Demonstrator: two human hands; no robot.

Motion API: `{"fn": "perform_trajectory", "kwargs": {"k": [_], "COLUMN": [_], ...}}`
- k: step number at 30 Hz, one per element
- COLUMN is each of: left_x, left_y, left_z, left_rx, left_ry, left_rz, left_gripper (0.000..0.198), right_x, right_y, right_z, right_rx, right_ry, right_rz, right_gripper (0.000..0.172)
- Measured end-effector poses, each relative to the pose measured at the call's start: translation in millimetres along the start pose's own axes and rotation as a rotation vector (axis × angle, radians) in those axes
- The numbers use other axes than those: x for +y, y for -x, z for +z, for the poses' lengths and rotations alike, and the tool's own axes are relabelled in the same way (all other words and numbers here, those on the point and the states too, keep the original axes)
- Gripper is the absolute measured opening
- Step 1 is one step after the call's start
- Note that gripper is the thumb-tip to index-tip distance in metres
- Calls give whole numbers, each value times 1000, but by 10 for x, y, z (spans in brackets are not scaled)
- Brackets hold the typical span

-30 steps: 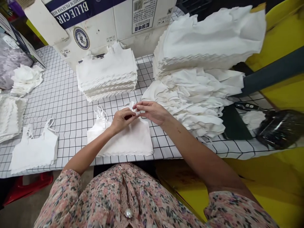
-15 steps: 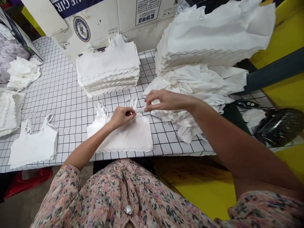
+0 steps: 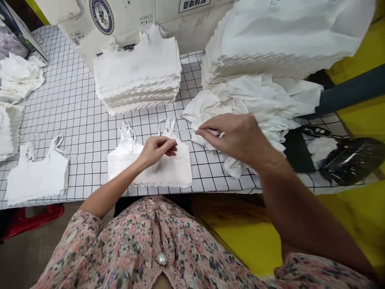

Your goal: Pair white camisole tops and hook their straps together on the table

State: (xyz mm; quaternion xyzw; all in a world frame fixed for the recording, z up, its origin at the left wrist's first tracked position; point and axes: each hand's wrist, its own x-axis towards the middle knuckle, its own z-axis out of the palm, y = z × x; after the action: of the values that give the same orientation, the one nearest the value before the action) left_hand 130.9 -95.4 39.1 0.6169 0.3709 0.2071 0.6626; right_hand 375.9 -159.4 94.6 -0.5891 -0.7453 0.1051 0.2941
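A white camisole top with scalloped hem (image 3: 162, 168) lies flat on the grid-patterned table (image 3: 75, 100) in front of me. My left hand (image 3: 157, 150) rests just above its middle, fingers curled and holding nothing I can see. My right hand (image 3: 233, 138) is farther right, over a loose heap of white camisoles (image 3: 255, 100). Its fingertips pinch a thin white strap (image 3: 186, 130) that stretches from the flat top's upper edge. Two strap loops (image 3: 128, 134) stand at that top's left corner.
A neat stack of white tops (image 3: 136, 72) stands behind my hands, and a taller stack (image 3: 279, 40) rises at the back right. Another flat top (image 3: 37, 176) lies at the left. A cardboard box (image 3: 150, 20) stands behind, and a black plastic bag (image 3: 351, 160) lies at the right.
My right hand has moved right, drawing the thin strap out tight. My left hand has released the strap and curled over the top. The view has drifted slightly.
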Motion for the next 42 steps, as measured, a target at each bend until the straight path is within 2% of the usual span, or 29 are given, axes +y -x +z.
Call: {"fn": "perform_trajectory", "kwargs": {"k": [2, 3, 5, 8, 10, 12, 15, 17, 21, 24, 27, 29, 31, 34, 37, 39, 42], "left_x": [46, 60, 74, 89, 107, 130, 154, 157, 131, 86, 27, -6, -26, -42, -80, -133, -239], "left_y": [103, 128, 139, 127, 129, 135, 137, 150, 276, 396, 443, 437, 425, 425, 435, 432, 406], "left_z": [132, 186, 245, 223, 183, 162, 167, 168, 135, 122, 142, 162, 178, 176, 115, 37, -86], "left_rx": [-143, -158, -110, -66, -96, -137, -135, -107, -116, -93, 3, 55, 100, 158, 159, 200, 300], "left_ry": [290, 394, 516, 575, 586, 543, 432, 445, 630, 642, 610, 600, 585, 525, 370, 122, -429], "left_rz": [-160, -213, -264, -254, -231, -210, -169, -190, -318, -332, -333, -325, -291, -197, -82, 56, 241], "left_gripper": [48, 49, 42, 24, 21, 24, 27, 28, 31, 33, 31, 30, 31, 33, 27, 20, 14], "right_x": [-196, -287, -431, -502, -452, -375, -315, -327, -362, -352, -347, -349, -350, -352, -351, -334, -276], "right_y": [93, 145, 259, 416, 464, 453, 370, 311, 247, 216, 187, 187, 215, 292, 350, 349, 292], "right_z": [222, 325, 484, 573, 562, 551, 602, 664, 749, 779, 808, 826, 847, 885, 913, 912, 901], "right_rx": [9, 5, 0, 65, 133, 136, -12, -72, 36, 139, 199, 191, 120, 26, 44, 74, 116], "right_ry": [154, 222, 282, 101, -90, -250, -468, -615, -828, -892, -943, -987, -1028, -998, -907, -868, -789], "right_rz": [-54, -74, -111, -145, -70, 57, 211, 307, 493, 533, 565, 588, 592, 554, 512, 492, 427], "right_gripper": [31, 35, 39, 31, 27, 21, 23, 27, 30, 31, 33, 34, 34, 33, 24, 18, 11]}}
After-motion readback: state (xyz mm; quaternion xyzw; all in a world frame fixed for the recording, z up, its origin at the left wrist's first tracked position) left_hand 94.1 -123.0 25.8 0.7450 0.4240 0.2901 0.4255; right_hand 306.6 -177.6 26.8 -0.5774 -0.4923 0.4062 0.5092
